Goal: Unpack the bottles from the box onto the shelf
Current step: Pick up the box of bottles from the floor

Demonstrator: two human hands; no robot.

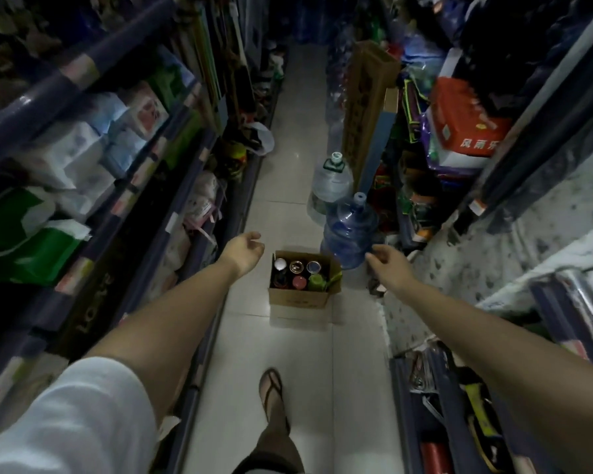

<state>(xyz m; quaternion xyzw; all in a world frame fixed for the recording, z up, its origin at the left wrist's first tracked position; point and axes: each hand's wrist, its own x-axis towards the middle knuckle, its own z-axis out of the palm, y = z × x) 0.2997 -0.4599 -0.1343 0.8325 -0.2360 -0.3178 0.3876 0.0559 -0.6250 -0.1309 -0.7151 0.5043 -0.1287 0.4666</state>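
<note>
Cardboard box (303,295) of upright bottles (298,275) sits open on the aisle floor (288,336) at 12 o'clock — left hand (243,249) at 10, right hand (387,265) at 2, both loosely open and empty, seemingly reaching to flank it.

Both arms outstretched, left hand (245,249) and right hand (387,266) empty.
</note>
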